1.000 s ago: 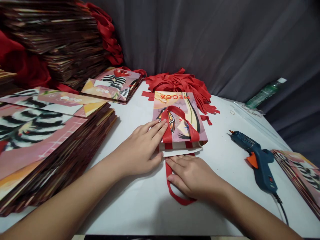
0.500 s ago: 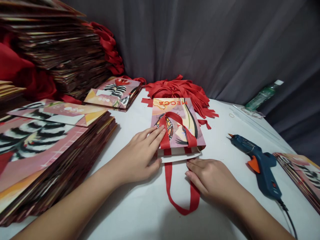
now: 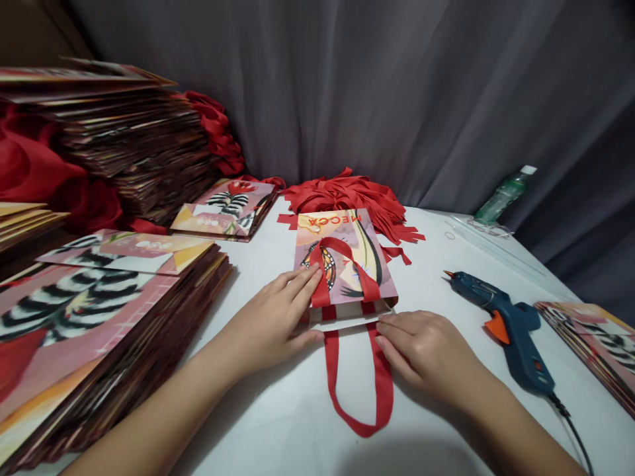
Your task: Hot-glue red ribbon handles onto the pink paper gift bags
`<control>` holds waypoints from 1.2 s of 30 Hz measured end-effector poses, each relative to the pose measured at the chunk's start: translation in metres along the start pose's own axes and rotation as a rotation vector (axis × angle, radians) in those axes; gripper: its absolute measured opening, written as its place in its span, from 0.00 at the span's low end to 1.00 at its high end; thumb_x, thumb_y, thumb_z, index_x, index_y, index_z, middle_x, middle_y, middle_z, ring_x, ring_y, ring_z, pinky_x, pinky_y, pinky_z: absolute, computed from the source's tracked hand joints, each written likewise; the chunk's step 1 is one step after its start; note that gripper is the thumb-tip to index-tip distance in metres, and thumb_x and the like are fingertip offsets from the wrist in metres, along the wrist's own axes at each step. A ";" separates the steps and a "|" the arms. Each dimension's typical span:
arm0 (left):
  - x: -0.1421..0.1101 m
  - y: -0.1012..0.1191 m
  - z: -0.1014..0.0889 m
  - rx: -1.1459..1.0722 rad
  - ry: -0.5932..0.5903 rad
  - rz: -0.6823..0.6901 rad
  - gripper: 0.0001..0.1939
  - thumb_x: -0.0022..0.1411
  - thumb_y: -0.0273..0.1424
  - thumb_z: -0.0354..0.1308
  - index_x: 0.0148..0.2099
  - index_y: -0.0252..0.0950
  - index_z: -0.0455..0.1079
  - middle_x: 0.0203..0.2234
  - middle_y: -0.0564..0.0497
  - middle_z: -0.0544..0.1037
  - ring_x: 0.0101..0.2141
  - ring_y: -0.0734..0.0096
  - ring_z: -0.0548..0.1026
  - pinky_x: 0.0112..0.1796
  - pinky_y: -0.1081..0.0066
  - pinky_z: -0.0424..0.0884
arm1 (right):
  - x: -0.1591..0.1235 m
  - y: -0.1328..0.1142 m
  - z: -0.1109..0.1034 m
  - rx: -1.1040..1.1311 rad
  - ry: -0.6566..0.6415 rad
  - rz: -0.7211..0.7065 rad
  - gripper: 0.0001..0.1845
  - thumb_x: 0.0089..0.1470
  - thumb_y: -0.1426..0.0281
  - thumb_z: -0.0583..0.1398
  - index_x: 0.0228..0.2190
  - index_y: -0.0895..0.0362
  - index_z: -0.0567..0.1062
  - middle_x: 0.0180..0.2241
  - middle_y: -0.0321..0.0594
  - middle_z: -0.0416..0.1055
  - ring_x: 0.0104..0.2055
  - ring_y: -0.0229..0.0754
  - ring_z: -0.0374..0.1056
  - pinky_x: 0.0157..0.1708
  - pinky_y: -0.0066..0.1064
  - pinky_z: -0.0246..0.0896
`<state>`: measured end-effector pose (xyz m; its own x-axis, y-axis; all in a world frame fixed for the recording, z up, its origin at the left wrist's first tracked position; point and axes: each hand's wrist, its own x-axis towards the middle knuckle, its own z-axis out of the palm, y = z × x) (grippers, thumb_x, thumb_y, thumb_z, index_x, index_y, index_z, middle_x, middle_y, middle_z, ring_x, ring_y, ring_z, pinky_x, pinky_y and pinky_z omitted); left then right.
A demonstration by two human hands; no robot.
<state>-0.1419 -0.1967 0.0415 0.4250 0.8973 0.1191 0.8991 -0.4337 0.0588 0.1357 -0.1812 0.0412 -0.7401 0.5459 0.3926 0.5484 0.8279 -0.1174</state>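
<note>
In the head view, a pink-and-yellow printed paper bag point(image 3: 360, 231) with red fabric handles point(image 3: 384, 383) lies mid-table point(image 3: 278, 416), mouth facing the near edge. The left hand point(image 3: 275, 320), open with fingers extended, presses its left side; the right hand point(image 3: 424, 344), half-curled, touches the mouth's right corner, grip unclear.

The red capital lettering point(image 3: 335, 220) read "MECCA" and stood upside down to the viewer near the far edge of the flat, multicoloured paper bag with red ribbon handles point(image 3: 342, 264). Small white print point(image 3: 143, 244) on the pink flap of the top folded bag in the near left stack point(image 3: 99, 297) was too small to read.
</note>
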 end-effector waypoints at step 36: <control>0.008 0.079 0.009 0.102 -0.179 -0.158 0.19 0.66 0.32 0.49 0.51 0.26 0.72 0.46 0.31 0.76 0.46 0.45 0.75 0.44 0.54 0.71 | 0.045 -0.027 0.027 -0.069 -0.496 0.270 0.17 0.60 0.74 0.51 0.33 0.62 0.80 0.35 0.52 0.79 0.36 0.51 0.74 0.34 0.33 0.63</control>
<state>-0.0663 -0.2234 0.0383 0.2821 0.9574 -0.0615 0.9578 -0.2847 -0.0390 0.0769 -0.1749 0.0373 -0.6554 0.7455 -0.1207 0.7551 0.6497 -0.0877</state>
